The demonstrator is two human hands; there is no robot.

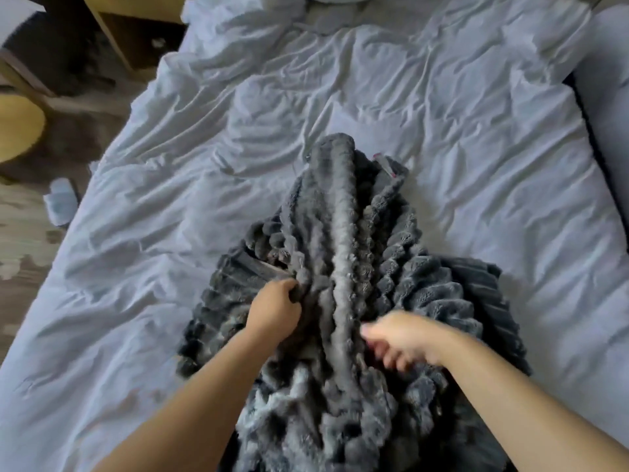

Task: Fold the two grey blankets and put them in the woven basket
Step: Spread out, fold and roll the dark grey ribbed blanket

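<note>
A fluffy ribbed grey blanket [343,253] lies bunched in a long heap on the white bed, running from the middle of the bed toward me. A small red-and-white label [384,165] shows near its far end. My left hand [275,306] is closed on a fold at the heap's left side. My right hand [401,338] is blurred, fingers spread and curled, touching the folds just right of the central ridge. I cannot tell where one blanket ends and a second begins. The woven basket is out of view.
The bed [170,233] is covered with a wrinkled white sheet. A wooden nightstand [136,32] stands at the upper left by a round yellow seat [18,131]. A pale slipper [61,199] lies on the floor. A dark edge [599,148] borders the bed's right side.
</note>
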